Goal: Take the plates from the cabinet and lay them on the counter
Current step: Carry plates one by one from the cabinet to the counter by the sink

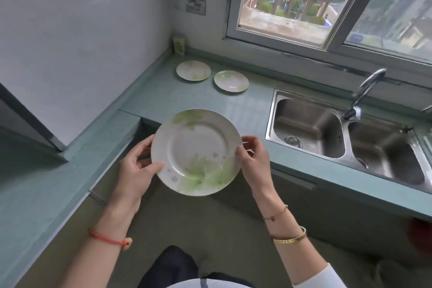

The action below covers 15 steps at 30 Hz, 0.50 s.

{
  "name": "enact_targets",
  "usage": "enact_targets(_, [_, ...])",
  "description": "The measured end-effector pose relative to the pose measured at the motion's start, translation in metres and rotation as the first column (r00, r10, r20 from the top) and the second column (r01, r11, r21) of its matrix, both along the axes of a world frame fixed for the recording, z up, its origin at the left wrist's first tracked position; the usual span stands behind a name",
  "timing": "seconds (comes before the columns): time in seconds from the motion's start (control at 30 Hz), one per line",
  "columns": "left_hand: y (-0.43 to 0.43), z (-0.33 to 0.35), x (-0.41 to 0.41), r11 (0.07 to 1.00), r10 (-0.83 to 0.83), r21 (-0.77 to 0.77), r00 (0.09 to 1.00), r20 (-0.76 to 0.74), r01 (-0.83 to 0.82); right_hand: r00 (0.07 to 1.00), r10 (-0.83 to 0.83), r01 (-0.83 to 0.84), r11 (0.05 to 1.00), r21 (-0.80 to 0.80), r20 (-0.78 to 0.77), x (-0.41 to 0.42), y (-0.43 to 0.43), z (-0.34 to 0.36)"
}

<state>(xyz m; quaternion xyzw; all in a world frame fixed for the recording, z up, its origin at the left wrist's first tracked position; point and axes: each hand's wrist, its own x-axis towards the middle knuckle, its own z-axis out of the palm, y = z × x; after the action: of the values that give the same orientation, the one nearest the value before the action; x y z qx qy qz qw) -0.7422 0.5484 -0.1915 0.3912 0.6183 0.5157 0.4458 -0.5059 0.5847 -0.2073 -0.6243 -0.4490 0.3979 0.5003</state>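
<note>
I hold a white plate (196, 145) with a green leaf pattern in both hands, in the air just off the front edge of the teal counter (247, 105). My left hand (138, 168) grips its left rim, thumb on top. My right hand (253, 159) grips the right rim. Two more plates of the same pattern lie flat on the counter near the back corner, one plate (193, 70) on the left, the other plate (231, 80) just to its right. The cabinet is not in view.
A steel double sink (346, 133) with a chrome tap (364, 91) is set into the counter on the right. A window runs behind it. A wall socket (196, 6) and a small yellow-patterned box (179, 45) sit at the back corner. The counter's left wing (46, 184) runs toward me.
</note>
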Motion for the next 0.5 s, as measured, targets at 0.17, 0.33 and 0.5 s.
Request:
enact_targets(0.17, [0.081,-0.016,-0.007,0.996,0.083,-0.038,0.996,-0.035,-0.084,0.996,0.081,-0.078,0.992,-0.099,0.026,-0.012,0.092,-0.012])
enact_targets(0.33, [0.172,-0.041,-0.025,0.990,0.110,-0.073,0.986,-0.122,-0.119,0.992,0.100,-0.088,0.985,-0.145,0.077,-0.032,0.188,-0.029])
enact_targets(0.5, [0.270,-0.064,-0.054,0.989,0.081,-0.093,0.947,-0.310,-0.115,0.995,0.065,-0.047,0.970,-0.240,0.069,-0.061,0.284,-0.047])
